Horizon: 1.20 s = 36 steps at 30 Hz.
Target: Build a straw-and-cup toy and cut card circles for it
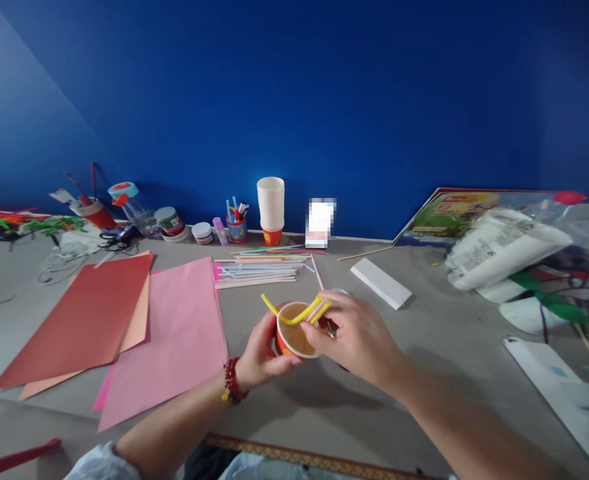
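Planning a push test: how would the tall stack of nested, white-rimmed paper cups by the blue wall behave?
Likely apt to tip if pushed high: the stack is tall and tapers down to its red bottom cup. Probably light for its size, since the cups look like hollow paper. Nested, they may slide apart if tipped.

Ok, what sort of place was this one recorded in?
Probably a craft workspace: the table has sheets of coloured paper, a bunch of straws and a stack of paper cups.
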Motion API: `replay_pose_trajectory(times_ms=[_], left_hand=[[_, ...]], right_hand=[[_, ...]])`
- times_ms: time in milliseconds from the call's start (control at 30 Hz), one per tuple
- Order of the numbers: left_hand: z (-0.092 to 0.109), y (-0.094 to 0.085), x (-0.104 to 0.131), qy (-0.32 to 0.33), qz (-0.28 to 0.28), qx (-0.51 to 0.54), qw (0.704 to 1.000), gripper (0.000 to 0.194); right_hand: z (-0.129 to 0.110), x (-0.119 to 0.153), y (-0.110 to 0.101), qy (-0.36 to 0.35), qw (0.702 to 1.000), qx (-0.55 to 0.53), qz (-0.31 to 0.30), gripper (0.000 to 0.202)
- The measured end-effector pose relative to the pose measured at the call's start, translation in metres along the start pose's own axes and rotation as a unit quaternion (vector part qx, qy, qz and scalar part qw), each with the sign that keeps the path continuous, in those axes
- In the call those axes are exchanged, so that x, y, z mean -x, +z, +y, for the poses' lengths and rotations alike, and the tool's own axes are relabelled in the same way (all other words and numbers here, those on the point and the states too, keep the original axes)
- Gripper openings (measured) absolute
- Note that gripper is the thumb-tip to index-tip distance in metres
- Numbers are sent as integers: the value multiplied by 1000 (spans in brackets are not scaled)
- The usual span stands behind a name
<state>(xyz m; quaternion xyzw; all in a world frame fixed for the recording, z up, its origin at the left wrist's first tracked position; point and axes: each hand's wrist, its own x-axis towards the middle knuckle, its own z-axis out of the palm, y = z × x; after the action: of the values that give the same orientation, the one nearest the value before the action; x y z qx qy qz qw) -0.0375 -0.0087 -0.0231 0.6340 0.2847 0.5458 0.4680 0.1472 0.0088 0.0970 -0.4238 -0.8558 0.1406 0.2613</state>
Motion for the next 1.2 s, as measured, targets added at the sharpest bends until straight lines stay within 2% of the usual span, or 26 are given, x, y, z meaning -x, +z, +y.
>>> replay_pose_trajectory(times_ms=[67,167,367,533,767,900,1000,1100,1200], left_hand=[[0,0,1,4,10,-1,1000,73],[1,2,1,-2,16,55,998,71],[7,6,-3,-21,20,171,985,71],[10,4,-6,-52,13,181,982,71],[12,5,-7,-60,15,184,981,69],[9,4,-7,-60,43,184,980,68],[6,4,-7,-57,42,189,979,69],[4,4,-7,-53,36,194,979,70],[4,5,-5,-54,37,190,980,70]], right_hand=[[0,-1,0,-1,1000,1,8,26],[0,-2,-2,1,1000,-3,1,26],[6,-4,-16,5,992,-93,-82,12],[12,-5,-26,10,983,-137,-120,13],[10,-9,-28,1,984,-103,-147,21],[14,-4,-15,70,965,-225,-114,14],[19,0,-4,135,920,-361,-71,19],[20,1,3,141,886,-438,-52,21],[21,2,5,124,874,-470,-4,19]])
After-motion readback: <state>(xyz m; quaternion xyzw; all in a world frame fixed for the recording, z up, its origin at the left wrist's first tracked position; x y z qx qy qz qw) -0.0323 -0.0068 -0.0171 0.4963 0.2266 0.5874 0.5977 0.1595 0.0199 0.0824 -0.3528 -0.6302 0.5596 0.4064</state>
